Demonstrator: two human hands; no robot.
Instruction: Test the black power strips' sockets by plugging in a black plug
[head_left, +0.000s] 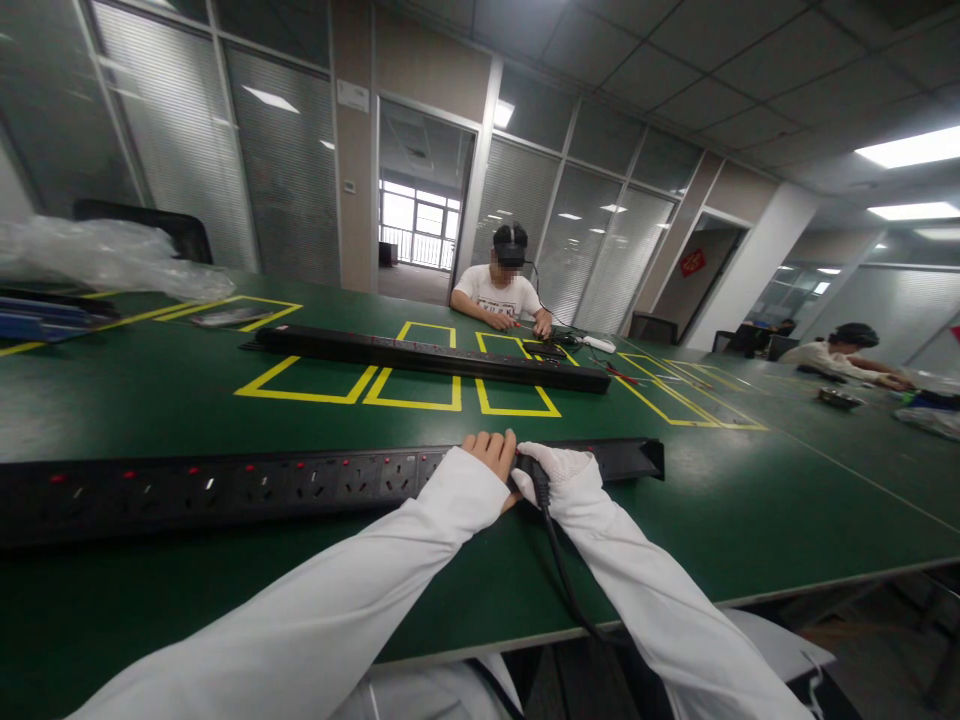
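Observation:
A long black power strip (281, 485) with a row of sockets and red switches lies across the table close to me. My left hand (491, 458), bare below a white sleeve, is closed over this strip near its right part, fingers bent over the far side. Right beside it, my right hand (566, 472) in a white glove grips a black plug (537, 480) against the strip. From the plug, a black power cord (562, 570) hangs down over the table's near edge. Whether the plug's pins sit in a socket is hidden.
A second black strip (427, 358) lies farther back across yellow taped outlines on the green table (720, 500). Clear plastic wrapping (97, 255) and blue-black pieces (52, 315) are at left. A co-worker (502, 290) sits opposite, another person (836, 355) at far right.

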